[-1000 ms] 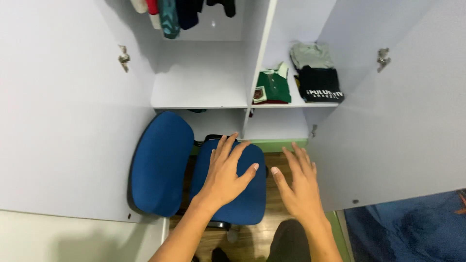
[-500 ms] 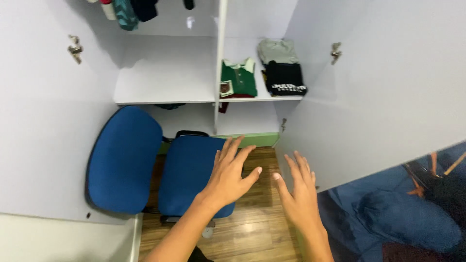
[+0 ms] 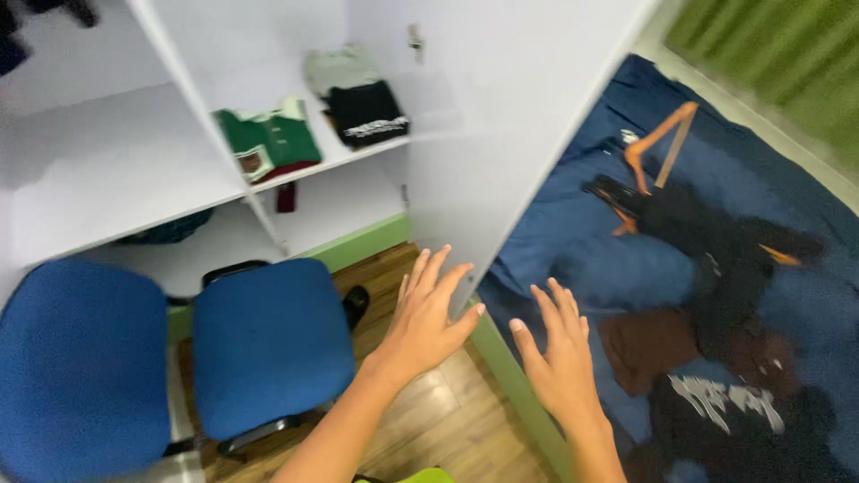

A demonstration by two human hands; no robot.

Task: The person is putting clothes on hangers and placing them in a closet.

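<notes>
Head view: my left hand (image 3: 428,315) and right hand (image 3: 557,356), both spread and empty, hover low in the frame beside the open wardrobe door (image 3: 501,152); dark clothes (image 3: 716,268) lie unfolded at right, while folded shirts (image 3: 309,121) sit shelved upper left.

Blue chair (image 3: 268,344), white wardrobe (image 3: 501,116), green folded shirt (image 3: 268,139), black folded shirt (image 3: 367,112), orange hanger (image 3: 658,143), blue bedsheet (image 3: 617,259)

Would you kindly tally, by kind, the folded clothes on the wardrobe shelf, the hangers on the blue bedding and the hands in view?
Folded clothes on the shelf: 3 - green top, grey top, black top
Orange hangers on the blue bedding: 2 -
Hands, both open and empty: 2 - left hand, right hand
Total: 7
</notes>
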